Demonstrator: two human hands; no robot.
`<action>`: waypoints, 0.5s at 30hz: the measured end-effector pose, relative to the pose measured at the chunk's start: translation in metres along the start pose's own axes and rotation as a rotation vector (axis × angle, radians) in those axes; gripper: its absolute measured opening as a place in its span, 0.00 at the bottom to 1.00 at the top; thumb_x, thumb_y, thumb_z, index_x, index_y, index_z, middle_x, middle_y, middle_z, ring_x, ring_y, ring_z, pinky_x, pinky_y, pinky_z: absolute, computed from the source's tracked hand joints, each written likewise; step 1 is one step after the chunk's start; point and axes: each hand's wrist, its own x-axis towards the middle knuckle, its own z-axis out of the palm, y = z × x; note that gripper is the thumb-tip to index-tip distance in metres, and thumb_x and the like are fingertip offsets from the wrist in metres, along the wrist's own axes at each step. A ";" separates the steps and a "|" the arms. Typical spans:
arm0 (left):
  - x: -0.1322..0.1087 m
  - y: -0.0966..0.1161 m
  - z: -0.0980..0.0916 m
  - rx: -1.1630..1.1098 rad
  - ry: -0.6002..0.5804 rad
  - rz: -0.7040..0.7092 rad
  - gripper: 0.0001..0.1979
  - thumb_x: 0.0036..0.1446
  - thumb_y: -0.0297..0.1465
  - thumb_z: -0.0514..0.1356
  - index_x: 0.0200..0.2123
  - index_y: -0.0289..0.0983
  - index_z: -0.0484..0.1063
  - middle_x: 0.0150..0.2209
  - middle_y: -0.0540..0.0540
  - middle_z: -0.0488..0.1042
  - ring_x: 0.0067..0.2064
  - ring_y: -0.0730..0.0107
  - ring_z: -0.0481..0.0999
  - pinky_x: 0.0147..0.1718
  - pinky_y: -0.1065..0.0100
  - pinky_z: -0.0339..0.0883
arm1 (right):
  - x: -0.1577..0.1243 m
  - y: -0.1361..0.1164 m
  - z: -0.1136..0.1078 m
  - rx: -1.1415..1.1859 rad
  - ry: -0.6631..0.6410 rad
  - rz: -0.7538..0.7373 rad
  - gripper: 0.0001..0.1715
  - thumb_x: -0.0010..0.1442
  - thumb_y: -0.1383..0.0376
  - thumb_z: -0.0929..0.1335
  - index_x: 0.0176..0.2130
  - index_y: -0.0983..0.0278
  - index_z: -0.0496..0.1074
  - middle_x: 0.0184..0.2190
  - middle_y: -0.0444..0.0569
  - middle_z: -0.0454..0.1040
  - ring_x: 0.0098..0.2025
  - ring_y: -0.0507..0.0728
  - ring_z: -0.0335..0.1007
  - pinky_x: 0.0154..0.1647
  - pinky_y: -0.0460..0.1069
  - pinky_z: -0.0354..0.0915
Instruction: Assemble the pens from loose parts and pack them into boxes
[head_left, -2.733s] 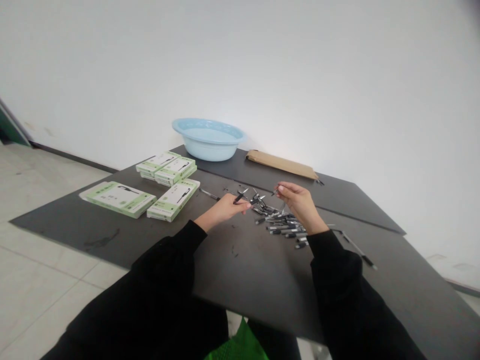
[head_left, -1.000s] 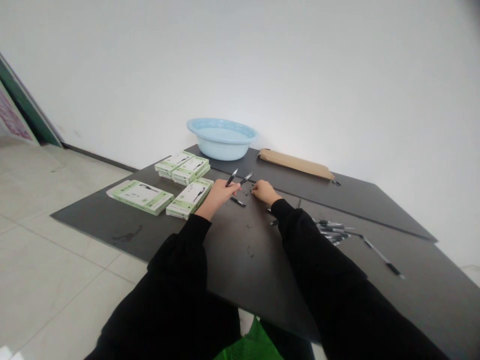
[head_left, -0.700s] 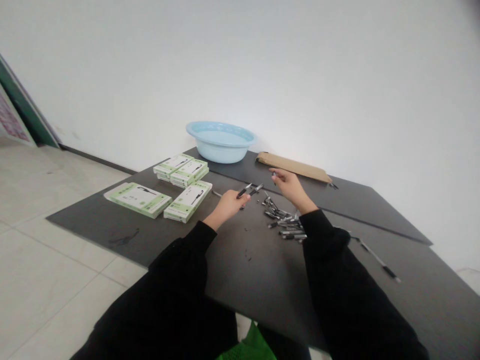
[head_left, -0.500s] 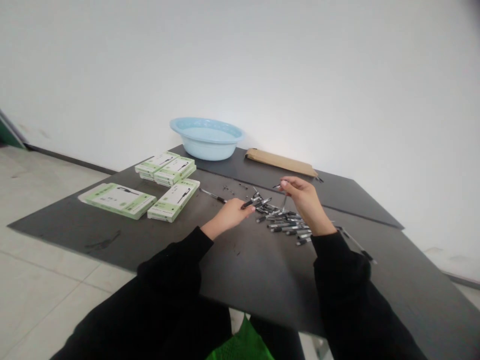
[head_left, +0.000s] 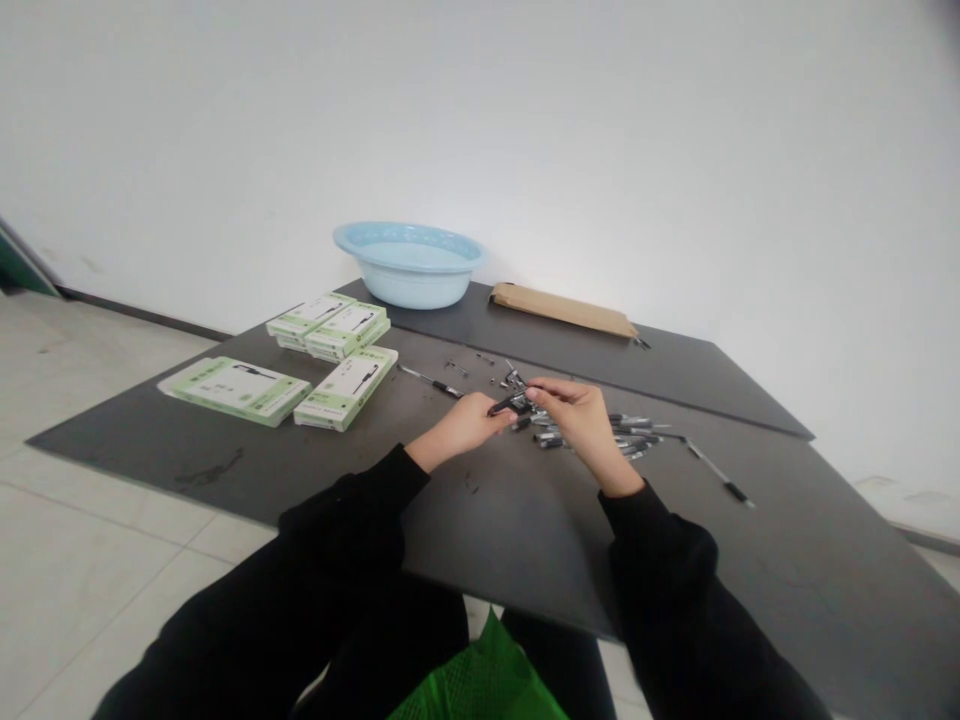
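White wall at the back, pale tiled floor, low dark surface [head_left: 510, 530] across the middle.

Left hand [head_left: 465, 425]: pinched shut on the left end of a black pen [head_left: 510, 404]. Right hand [head_left: 577, 425]: curled, fingertips closed on the right end of the same pen. Pen held just above the surface, mid-scene, tilted slightly up to the right.

Pen pile [head_left: 626, 432] loose on the surface just right of the right hand, partly hidden by it. Lone pen [head_left: 716, 473] further right. Stray pen [head_left: 433, 380] left of the hands and a little farther off.

Green-white boxes [head_left: 345, 385] at left, blue basin [head_left: 409, 262] at the far edge, brown packet [head_left: 562, 310] right of the basin. Green mesh [head_left: 487, 690] nearest, below the surface edge.

Handling, judged by look:
- Light, stiff plastic barrel, smooth; prone to roll and to slip from a loose pinch.
- Best hold probably mid-barrel or on the grip section, thumb against two fingers.
- End holds suited only to twisting or pulling.
- Clip likely to snag neighbours in the pile.
- Not fragile, tip aside.
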 end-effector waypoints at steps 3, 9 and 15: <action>0.000 -0.002 0.001 0.047 0.033 0.019 0.20 0.58 0.40 0.55 0.19 0.36 0.68 0.18 0.50 0.68 0.25 0.68 0.68 0.27 0.70 0.55 | -0.001 -0.002 0.004 -0.035 -0.024 -0.008 0.11 0.48 0.58 0.75 0.32 0.61 0.82 0.34 0.49 0.82 0.34 0.59 0.76 0.37 0.52 0.68; -0.001 -0.006 0.000 0.103 0.083 0.088 0.17 0.60 0.35 0.54 0.19 0.37 0.65 0.19 0.50 0.67 0.24 0.69 0.66 0.27 0.70 0.54 | -0.005 -0.008 0.010 -0.096 -0.067 -0.080 0.07 0.50 0.60 0.73 0.30 0.60 0.82 0.32 0.47 0.81 0.33 0.58 0.74 0.33 0.50 0.64; 0.000 -0.004 0.002 0.148 0.019 -0.007 0.17 0.61 0.36 0.52 0.22 0.36 0.68 0.20 0.48 0.70 0.25 0.67 0.70 0.28 0.70 0.57 | -0.007 -0.001 0.015 -0.165 -0.095 -0.135 0.09 0.54 0.60 0.71 0.34 0.61 0.81 0.35 0.48 0.80 0.37 0.58 0.73 0.39 0.51 0.65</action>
